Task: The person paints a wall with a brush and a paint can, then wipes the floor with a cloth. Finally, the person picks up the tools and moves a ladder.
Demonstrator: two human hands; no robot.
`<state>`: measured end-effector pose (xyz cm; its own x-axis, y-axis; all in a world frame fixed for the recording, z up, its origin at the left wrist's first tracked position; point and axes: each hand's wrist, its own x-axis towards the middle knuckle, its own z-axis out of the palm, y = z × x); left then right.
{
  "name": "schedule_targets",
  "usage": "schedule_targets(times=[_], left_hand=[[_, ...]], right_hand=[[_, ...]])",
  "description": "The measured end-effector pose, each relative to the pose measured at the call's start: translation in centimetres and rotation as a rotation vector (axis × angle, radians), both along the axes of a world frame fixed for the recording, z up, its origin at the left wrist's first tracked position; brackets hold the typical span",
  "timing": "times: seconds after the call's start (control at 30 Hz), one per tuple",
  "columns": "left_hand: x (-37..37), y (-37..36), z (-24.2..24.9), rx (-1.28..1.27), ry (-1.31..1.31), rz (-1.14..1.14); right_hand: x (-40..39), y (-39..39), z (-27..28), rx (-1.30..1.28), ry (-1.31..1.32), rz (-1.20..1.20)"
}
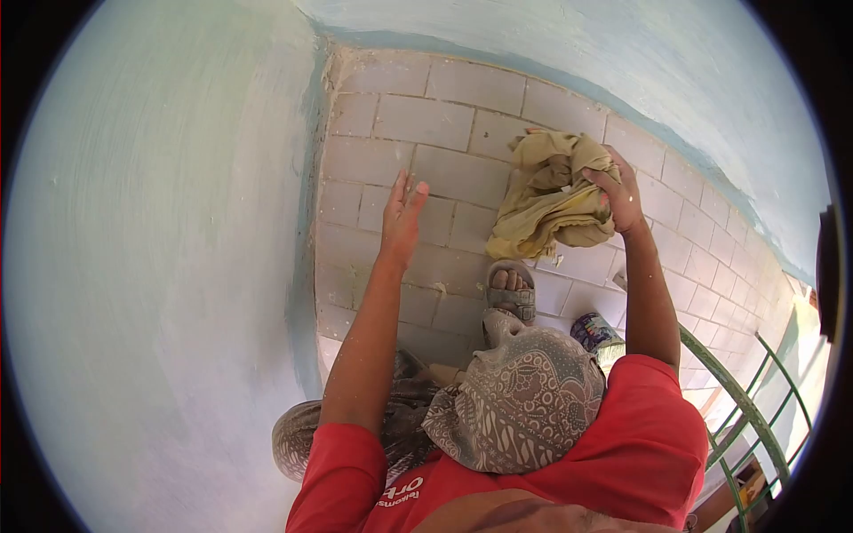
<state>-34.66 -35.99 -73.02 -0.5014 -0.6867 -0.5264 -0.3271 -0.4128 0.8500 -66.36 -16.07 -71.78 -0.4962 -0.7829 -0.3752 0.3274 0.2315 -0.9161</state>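
A crumpled tan cloth (555,191) hangs from my right hand (622,191), whose fingers are wrapped round its right edge. The cloth bunches in loose folds over the tiled floor, just beyond my sandalled foot (511,289). My left hand (404,218) is raised over the tiles near the left wall, fingers stretched out and thumb apart, with nothing in it.
Pale tiles (435,124) cover the floor between the painted left wall (178,222) and the far wall (640,44). A paint can (595,333) stands by my knee. On the right is a green metal railing (733,391).
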Motion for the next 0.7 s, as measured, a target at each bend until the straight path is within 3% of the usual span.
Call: schedule_targets(times=[0.03, 0.1, 0.13, 0.2, 0.23, 0.3, 0.5, 0.63, 0.7], left_hand=[[0.1, 0.0, -0.2, -0.003, 0.001, -0.008], [0.6, 0.0, -1.7, -0.28, -0.344, -0.166], [1.7, -1.9, -6.7, -0.24, -0.292, -0.18], [3.2, -1.5, -7.7, -0.573, -0.799, -0.371], [3.6, -1.2, -8.2, -0.585, -0.803, -0.362], [5.2, -0.6, -8.7, -0.591, -0.837, -0.551], [3.3, 0.8, -5.2, -0.596, -0.924, -0.629], [4.4, 0.1, -5.9, -0.597, -0.909, -0.639], [6.3, -1.4, -7.2, -0.606, -0.697, -0.586]], right_hand=[[-1.5, 1.9, -1.1, 0.088, 0.103, -0.07], [-3.7, 4.6, -4.0, 0.171, 0.212, -0.145], [-3.8, 3.7, -7.4, 0.421, 0.481, -0.253], [-6.6, 6.1, -13.9, 0.877, 0.863, -0.374], [-6.4, 4.0, -13.8, 0.862, 0.861, -0.377], [-3.6, -1.4, -14.5, 1.203, 1.067, -0.424], [7.2, -17.7, -11.2, 0.646, 1.264, -0.011], [12.4, -24.5, -10.9, 0.401, 1.324, 0.197], [13.0, -26.4, -11.7, 0.149, 1.235, 0.517]])
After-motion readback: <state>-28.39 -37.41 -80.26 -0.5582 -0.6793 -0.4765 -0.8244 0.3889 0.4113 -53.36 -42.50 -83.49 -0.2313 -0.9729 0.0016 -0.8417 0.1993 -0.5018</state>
